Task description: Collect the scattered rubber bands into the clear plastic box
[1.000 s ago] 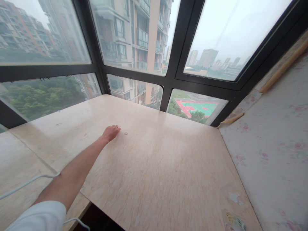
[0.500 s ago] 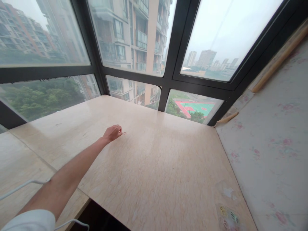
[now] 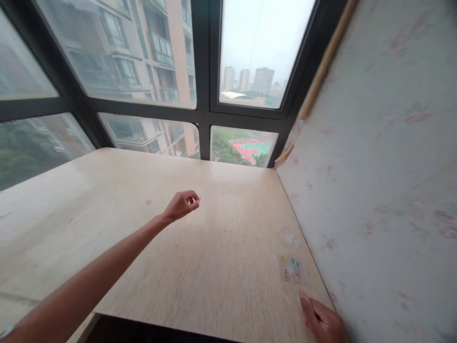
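Note:
My left hand [image 3: 183, 205] is over the middle of the pale counter [image 3: 214, 257], thumb and fingertips pinched together. A small thin band [image 3: 200, 198] peeks out past the fingertips, too small to see fully. Left of this hand, a pinkish rubber band [image 3: 148, 202] lies flat on the counter. My right hand [image 3: 321, 318] is at the lower right with curled fingers and the thumb pointing up; what it holds, if anything, is hidden. Just beyond it sits a clear sectioned box [image 3: 291, 267] of small yellow, green and pinkish bands.
Behind the box lies a clear plastic piece [image 3: 290, 238]. A flowered wall [image 3: 357, 205] bounds the right side, and dark window frames [image 3: 203, 114] stand along the back. At the front, a dark opening [image 3: 143, 331] shows below the counter edge.
The view has swung right. My left hand has moved right, away from the pinkish band, which stays on the counter. My right hand has come into view near the box.

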{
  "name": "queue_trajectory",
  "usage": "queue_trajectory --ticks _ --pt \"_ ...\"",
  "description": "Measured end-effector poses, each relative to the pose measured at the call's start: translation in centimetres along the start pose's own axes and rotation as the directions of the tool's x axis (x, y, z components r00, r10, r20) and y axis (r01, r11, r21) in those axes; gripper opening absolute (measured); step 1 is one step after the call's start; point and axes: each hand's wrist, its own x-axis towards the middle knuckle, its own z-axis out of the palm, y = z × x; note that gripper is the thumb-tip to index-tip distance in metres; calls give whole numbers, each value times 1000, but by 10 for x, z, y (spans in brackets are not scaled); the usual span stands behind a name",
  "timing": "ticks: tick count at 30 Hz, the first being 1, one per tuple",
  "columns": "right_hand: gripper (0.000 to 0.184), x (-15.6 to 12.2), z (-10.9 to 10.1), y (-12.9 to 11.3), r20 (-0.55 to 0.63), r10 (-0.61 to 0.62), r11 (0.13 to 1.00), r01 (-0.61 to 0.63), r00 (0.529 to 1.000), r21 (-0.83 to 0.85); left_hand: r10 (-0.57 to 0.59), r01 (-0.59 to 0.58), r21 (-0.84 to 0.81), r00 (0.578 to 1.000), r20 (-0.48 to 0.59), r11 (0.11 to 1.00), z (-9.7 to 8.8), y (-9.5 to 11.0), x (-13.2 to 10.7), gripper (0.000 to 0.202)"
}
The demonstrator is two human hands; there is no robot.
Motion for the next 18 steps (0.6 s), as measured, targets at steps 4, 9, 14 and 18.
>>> queue_trajectory --ticks 4,9,14,18 --pt "51 3 2 -4 -88 -39 999 39 995 0 173 -164 -184 984 33 969 56 76 12 10" --pt "52 3 1 -7 -102 -19 1000 21 995 23 469 -402 -277 847 248 873 120 166 8 9" --pt "52 5 0 -8 -122 12 998 -4 992 70 668 -602 -291 645 372 744 166 213 -1 11" --pt "52 6 -1 -7 -109 50 991 -36 993 126 705 -670 -261 564 430 695 185 222 -6 11"
